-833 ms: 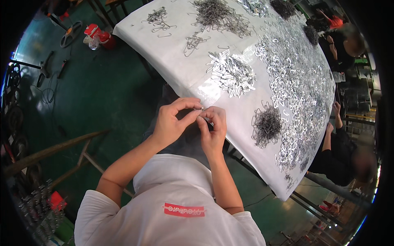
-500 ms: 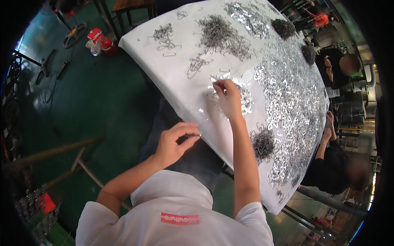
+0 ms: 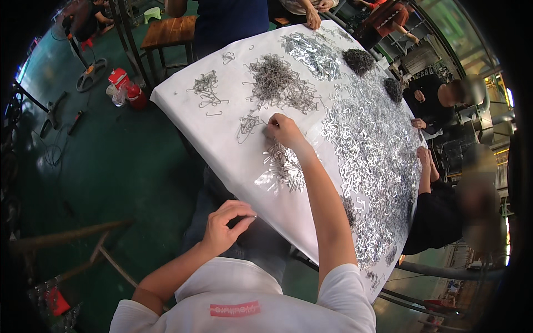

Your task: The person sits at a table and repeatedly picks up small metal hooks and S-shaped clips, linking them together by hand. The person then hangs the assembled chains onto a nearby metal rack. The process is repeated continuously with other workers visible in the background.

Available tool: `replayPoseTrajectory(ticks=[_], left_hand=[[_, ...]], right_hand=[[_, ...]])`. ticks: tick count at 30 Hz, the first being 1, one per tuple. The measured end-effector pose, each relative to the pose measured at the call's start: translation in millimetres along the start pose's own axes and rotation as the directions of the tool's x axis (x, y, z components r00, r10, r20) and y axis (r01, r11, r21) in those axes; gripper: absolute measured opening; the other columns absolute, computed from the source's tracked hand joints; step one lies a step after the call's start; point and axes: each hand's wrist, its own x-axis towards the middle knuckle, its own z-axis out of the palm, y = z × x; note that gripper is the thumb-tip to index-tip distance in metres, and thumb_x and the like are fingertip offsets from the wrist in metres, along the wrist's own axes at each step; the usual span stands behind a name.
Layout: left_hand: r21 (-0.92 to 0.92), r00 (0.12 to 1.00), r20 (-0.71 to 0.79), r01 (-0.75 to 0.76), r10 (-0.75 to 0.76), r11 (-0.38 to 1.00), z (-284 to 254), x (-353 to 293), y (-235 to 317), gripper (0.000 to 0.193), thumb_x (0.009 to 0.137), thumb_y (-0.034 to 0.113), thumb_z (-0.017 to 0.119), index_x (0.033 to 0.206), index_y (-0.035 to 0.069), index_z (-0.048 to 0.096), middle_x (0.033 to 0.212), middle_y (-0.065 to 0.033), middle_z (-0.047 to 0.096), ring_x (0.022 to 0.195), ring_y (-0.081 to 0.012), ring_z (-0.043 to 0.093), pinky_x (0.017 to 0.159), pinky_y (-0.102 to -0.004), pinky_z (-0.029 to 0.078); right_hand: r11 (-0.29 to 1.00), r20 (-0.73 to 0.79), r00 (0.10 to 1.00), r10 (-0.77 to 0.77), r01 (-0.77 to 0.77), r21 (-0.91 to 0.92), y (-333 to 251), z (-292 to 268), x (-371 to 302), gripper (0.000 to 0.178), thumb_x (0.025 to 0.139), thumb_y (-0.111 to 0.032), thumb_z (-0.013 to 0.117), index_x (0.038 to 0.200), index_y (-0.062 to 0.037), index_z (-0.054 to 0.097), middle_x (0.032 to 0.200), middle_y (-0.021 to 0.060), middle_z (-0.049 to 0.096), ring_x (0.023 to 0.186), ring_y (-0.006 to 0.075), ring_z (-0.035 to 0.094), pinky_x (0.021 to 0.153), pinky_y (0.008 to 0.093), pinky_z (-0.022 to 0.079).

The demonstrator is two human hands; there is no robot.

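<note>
White counter (image 3: 222, 150) carries everything, kinds in separate heaps, prob. so they don't mix: shiny hooks (image 3: 372, 161) spread on R, grey hooks (image 3: 275, 80) toward far side, silver strips (image 3: 287, 171) close in, prob. for easy reach. R hand (image 3: 288, 133) at strips' far edge; grip blurred, can't tell if it holds anything. L hand (image 3: 222, 225) by near edge, grip narrow, thumb + forefinger pinching tiny shiny bit (image 3: 255, 216), kind unclear.

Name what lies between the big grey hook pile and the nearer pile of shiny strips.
In the head view, the right hand is between the grey hook pile and the shiny strips, over the white table cover.
</note>
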Motion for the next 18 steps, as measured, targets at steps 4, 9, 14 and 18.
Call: replayPoseTrajectory(ticks=[4, 9, 14, 18], left_hand=[[0.011, 1.000, -0.008, -0.022, 0.022, 1.000, 4, -2, -1, 0.016, 0.075, -0.003, 0.071, 0.089, 0.003, 0.069, 0.089, -0.0095, 0.068, 0.086, -0.0239, 0.064, 0.075, -0.0320, 0.051], [0.009, 0.999, -0.037, -0.031, 0.031, 0.999, 11, -9, -3, 0.014, 0.077, -0.004, 0.070, 0.089, 0.002, 0.067, 0.089, -0.0088, 0.066, 0.082, -0.0219, 0.064, 0.072, -0.0301, 0.051], [0.010, 0.997, -0.058, -0.057, 0.057, 0.998, 12, -14, -4, 0.016, 0.078, -0.004, 0.070, 0.092, 0.003, 0.067, 0.089, -0.0088, 0.066, 0.082, -0.0212, 0.064, 0.072, -0.0302, 0.051], [-0.021, 0.995, -0.060, -0.081, 0.080, 0.996, 14, -20, -1, 0.019, 0.078, -0.004, 0.070, 0.095, 0.004, 0.068, 0.091, -0.0078, 0.066, 0.083, -0.0194, 0.064, 0.071, -0.0287, 0.052]], right_hand=[[0.723, 0.030, 0.975, 0.220, -0.184, 0.665, -21, -4, -58, 0.014, 0.090, -0.011, 0.061, 0.095, 0.0013, 0.059, 0.080, 0.0056, 0.061, 0.068, 0.0125, 0.060, 0.063, 0.0266, 0.051], [0.404, 0.036, 0.942, 0.333, -0.177, 0.897, -72, 1, -152, 0.018, 0.091, -0.011, 0.061, 0.102, 0.0037, 0.059, 0.083, 0.0061, 0.062, 0.073, 0.0136, 0.061, 0.068, 0.0272, 0.052], [0.224, 0.099, 0.930, 0.354, -0.187, 0.956, -125, 0, -232, 0.016, 0.091, -0.013, 0.062, 0.099, 0.0009, 0.060, 0.083, 0.0057, 0.062, 0.074, 0.0135, 0.062, 0.063, 0.0263, 0.050], [0.215, 0.029, 0.902, 0.431, -0.134, 0.967, -145, 14, -256, 0.009, 0.090, -0.011, 0.064, 0.091, -0.0019, 0.062, 0.089, 0.0021, 0.061, 0.074, 0.0086, 0.053, 0.063, 0.0221, 0.042]])
